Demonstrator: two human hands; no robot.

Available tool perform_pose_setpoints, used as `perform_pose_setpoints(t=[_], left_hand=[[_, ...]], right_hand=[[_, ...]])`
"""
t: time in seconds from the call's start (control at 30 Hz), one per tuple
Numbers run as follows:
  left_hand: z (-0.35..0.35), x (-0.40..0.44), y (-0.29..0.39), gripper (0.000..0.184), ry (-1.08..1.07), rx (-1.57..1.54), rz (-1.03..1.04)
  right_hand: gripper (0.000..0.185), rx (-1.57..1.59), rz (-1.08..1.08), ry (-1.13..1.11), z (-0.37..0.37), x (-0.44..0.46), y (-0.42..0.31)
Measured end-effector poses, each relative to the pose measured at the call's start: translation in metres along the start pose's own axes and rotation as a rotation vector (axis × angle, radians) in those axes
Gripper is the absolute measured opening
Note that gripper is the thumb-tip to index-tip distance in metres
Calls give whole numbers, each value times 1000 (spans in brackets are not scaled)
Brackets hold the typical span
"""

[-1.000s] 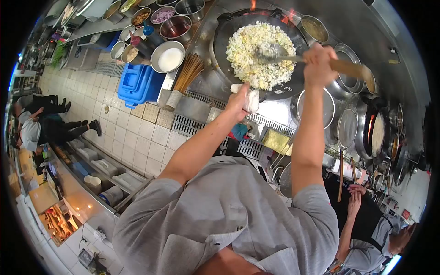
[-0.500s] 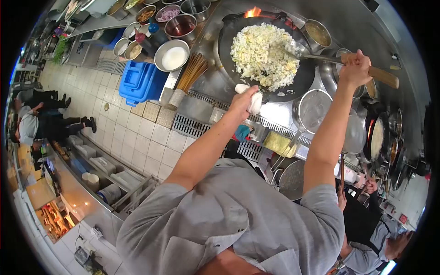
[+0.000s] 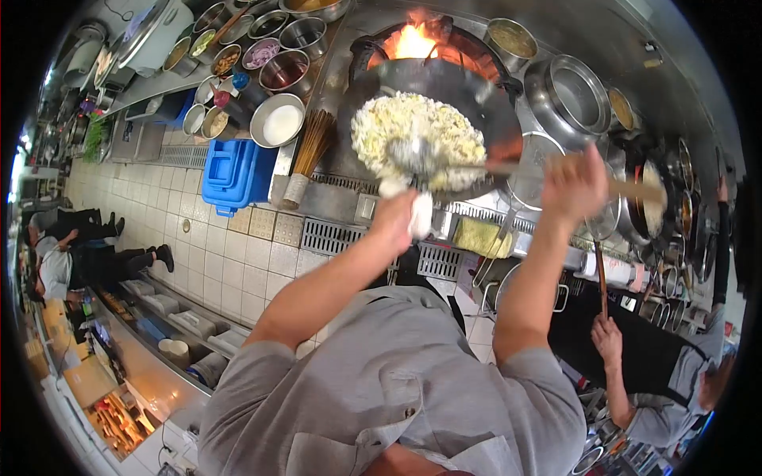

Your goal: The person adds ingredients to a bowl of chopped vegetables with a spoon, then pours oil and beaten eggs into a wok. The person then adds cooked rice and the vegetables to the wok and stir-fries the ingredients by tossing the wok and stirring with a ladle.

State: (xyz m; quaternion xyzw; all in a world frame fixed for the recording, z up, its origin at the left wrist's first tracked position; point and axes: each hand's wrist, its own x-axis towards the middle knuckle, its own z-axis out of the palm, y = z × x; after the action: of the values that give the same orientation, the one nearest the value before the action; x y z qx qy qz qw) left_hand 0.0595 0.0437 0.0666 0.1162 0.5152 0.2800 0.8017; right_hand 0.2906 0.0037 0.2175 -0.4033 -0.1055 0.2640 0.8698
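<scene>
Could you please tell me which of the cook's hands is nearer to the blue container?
Left. The left hand, gripping a white cloth, is right of the blue container in the picture; the right hand, around a wooden handle, is farther right.

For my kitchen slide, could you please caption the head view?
Left hand gripping white cloth at the wok, right hand holding a ladle over rice-like food, flames beyond.

A steel worktop [image 3: 329, 99] carries a pot of liquid [image 3: 512, 38] and round steel pans [image 3: 573, 94]. A yellow cloth [image 3: 481, 237] lies along its front edge, a bamboo brush [image 3: 314, 149] at its left.
</scene>
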Motion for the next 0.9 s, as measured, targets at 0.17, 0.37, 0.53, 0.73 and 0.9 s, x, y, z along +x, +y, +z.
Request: perform_pose_setpoints(t=[0.17,0.37,0.53,0.73,0.9], left_hand=[[-68,78,-52,11,-99,-45,102],[-40,-56,-26,14,-3,-98,-28],[-6,91,-14,16,-238,-113,129],[-103,6,-102,22,-144,-163,45],[-12,-9,-7,20,-41,-57,-153]], right_hand=[[35,14,-318,-162,30,42,58],[33,132,-352,-448,-8,-37,11],[31,-216,-503,-242,19,-26,90],[33,46,-582,-538,31,-39,57],[33,-137,-462,-484,12,-97,50]])
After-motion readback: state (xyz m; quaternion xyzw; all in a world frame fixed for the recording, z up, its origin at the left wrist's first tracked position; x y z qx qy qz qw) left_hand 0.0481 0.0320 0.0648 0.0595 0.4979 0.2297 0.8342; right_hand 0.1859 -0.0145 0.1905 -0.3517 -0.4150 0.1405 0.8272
